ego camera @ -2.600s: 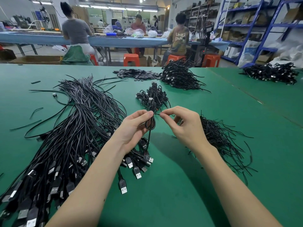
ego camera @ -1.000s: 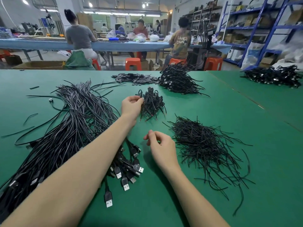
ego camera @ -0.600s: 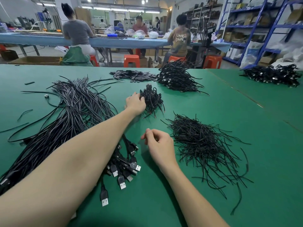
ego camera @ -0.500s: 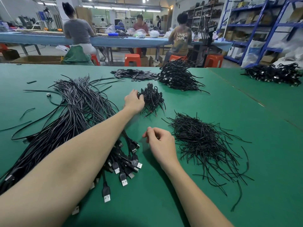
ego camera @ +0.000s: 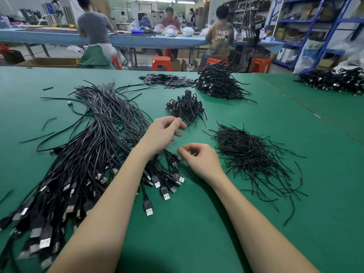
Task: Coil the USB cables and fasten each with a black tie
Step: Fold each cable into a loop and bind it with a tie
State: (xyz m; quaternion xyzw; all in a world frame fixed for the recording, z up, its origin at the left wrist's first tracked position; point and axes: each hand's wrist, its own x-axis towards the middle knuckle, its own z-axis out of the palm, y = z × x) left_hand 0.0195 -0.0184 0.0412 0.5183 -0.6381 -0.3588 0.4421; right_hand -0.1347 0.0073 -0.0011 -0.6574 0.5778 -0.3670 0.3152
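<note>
- My right hand rests on the green mat, fingers curled with the tips together; whether they pinch a tie I cannot tell.
- My left hand hovers empty, fingers loosely apart.
- Step, as judged: between cables. Next move calls for drawing one cable from the loose USB cables on my left, smooth cords with metal plugs.
- Thin wiry black ties lie on my right.
- Coiled bundles lie beyond.

surface: matt green, cloth-like covering, smooth
USB cables: black plastic-looking sheath with a slight sheen
plugs: bright metal tips in black plastic housings
black ties: thin, matt black strands
stools: glossy orange plastic
</note>
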